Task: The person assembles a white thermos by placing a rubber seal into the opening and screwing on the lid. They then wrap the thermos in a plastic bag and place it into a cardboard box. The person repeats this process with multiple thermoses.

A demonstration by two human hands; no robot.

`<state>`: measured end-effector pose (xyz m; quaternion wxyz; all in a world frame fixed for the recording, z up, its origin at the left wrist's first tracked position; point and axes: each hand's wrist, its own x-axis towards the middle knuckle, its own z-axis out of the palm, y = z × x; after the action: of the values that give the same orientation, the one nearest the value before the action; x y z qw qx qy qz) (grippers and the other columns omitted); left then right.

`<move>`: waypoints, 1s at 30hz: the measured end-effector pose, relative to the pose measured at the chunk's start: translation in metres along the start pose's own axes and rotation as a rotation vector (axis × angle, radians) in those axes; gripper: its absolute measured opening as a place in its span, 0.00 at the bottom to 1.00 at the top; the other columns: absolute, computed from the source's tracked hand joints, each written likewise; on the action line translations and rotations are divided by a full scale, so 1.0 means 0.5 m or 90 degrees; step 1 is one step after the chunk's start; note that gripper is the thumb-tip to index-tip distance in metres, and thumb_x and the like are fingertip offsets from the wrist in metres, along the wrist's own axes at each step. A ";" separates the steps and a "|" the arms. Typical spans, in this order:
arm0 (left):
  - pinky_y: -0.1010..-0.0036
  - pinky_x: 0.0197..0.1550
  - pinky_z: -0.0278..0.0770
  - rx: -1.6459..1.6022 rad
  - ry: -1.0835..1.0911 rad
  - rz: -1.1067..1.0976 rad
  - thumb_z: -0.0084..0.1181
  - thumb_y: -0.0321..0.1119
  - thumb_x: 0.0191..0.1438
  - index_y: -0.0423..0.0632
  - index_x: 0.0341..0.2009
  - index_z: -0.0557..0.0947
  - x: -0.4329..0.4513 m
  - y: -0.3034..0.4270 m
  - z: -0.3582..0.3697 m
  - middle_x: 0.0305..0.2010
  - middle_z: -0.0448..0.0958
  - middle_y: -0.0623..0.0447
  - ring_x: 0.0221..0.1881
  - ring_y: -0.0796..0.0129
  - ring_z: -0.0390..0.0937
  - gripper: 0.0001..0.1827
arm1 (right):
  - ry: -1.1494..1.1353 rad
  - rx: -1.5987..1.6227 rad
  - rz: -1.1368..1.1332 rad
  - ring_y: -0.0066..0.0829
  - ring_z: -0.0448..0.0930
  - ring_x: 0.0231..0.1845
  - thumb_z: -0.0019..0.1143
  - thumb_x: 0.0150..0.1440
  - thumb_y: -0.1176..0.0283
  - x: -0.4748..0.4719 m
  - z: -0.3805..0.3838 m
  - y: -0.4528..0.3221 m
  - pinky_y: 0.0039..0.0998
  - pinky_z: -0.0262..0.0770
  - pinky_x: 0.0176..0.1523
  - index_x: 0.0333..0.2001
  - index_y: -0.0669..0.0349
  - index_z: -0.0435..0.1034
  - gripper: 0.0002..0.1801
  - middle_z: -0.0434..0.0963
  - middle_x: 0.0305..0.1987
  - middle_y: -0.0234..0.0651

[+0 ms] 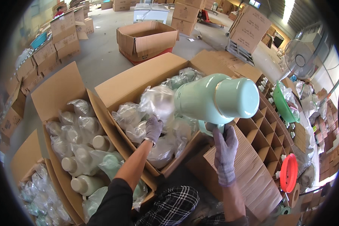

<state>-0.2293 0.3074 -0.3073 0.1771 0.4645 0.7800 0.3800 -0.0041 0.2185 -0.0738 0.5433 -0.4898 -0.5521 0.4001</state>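
Note:
My right hand (pixel 226 149), in a grey knit glove, grips the handle of a glossy mint-green vacuum jug (pixel 197 97). The jug lies tilted in the air, its rounded cap (pixel 240 97) towards the right. My gloved left hand (pixel 154 128) pinches a clear plastic bag (pixel 158 99) beside the jug's base. Whether the bag still covers part of the base cannot be told. Both hands are above an open cardboard box (pixel 141 82) filled with bagged jugs (pixel 161 151).
A second open box (pixel 94 104) on the left holds bagged and bare jugs. To the right are a cardboard divider grid (pixel 260 124), a green basin (pixel 282 103), a red round plastic piece (pixel 288 173) and a fan (pixel 299 59). An open carton (pixel 155 46) stands ahead.

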 end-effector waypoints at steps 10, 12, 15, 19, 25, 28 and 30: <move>0.62 0.56 0.74 -0.092 -0.232 0.031 0.58 0.45 0.56 0.39 0.54 0.77 -0.044 -0.008 -0.056 0.54 0.79 0.41 0.54 0.52 0.77 0.27 | -0.061 0.075 0.051 0.31 0.81 0.48 0.50 0.64 0.73 -0.117 -0.080 -0.097 0.36 0.83 0.51 0.49 0.73 0.65 0.14 0.76 0.47 0.43; 0.61 0.60 0.72 -0.698 -0.271 0.020 0.57 0.48 0.60 0.40 0.60 0.71 -0.120 0.051 -0.144 0.59 0.74 0.46 0.59 0.57 0.73 0.31 | -0.048 0.052 0.043 0.35 0.81 0.50 0.48 0.65 0.71 -0.153 -0.103 -0.111 0.36 0.84 0.50 0.49 0.75 0.64 0.16 0.77 0.47 0.46; 0.64 0.66 0.65 -0.949 -0.516 0.199 0.48 0.49 0.66 0.42 0.65 0.64 -0.243 0.132 -0.238 0.65 0.67 0.48 0.65 0.66 0.65 0.31 | -0.043 0.068 0.060 0.37 0.82 0.48 0.48 0.65 0.69 -0.220 -0.129 -0.129 0.36 0.85 0.46 0.49 0.75 0.64 0.17 0.77 0.47 0.47; 0.64 0.63 0.67 -1.010 -0.511 0.003 0.41 0.47 0.69 0.42 0.65 0.63 -0.394 0.195 -0.277 0.61 0.69 0.50 0.61 0.67 0.67 0.28 | 0.048 -0.045 0.073 0.15 0.68 0.32 0.53 0.55 0.79 -0.300 -0.179 -0.184 0.19 0.69 0.38 0.36 0.68 0.68 0.05 0.72 0.32 0.29; 0.78 0.45 0.77 -0.794 -0.615 -0.062 0.41 0.45 0.69 0.40 0.54 0.75 -0.603 0.245 -0.384 0.41 0.79 0.56 0.41 0.74 0.77 0.22 | 0.118 -0.474 -0.157 0.23 0.76 0.29 0.50 0.50 0.80 -0.408 -0.327 -0.308 0.22 0.72 0.35 0.38 0.70 0.71 0.10 0.75 0.30 0.38; 0.76 0.46 0.77 -0.612 -0.746 0.042 0.43 0.41 0.69 0.42 0.53 0.76 -0.640 0.219 -0.382 0.40 0.80 0.54 0.41 0.74 0.77 0.19 | 0.293 -0.380 -0.115 0.13 0.66 0.21 0.49 0.49 0.81 -0.451 -0.327 -0.325 0.17 0.60 0.26 0.56 0.64 0.67 0.26 0.70 0.22 0.24; 0.77 0.49 0.75 -0.674 -0.648 0.089 0.45 0.41 0.68 0.42 0.53 0.77 -0.657 0.208 -0.405 0.43 0.79 0.54 0.44 0.75 0.75 0.18 | 0.059 -0.358 -0.061 0.15 0.72 0.24 0.50 0.50 0.83 -0.494 -0.326 -0.358 0.17 0.65 0.28 0.57 0.68 0.67 0.27 0.75 0.25 0.29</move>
<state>-0.1291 -0.0324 -0.1224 0.6930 0.4842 0.2825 0.4534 0.1212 -0.0729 0.0638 0.4290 -0.6122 -0.6387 0.1824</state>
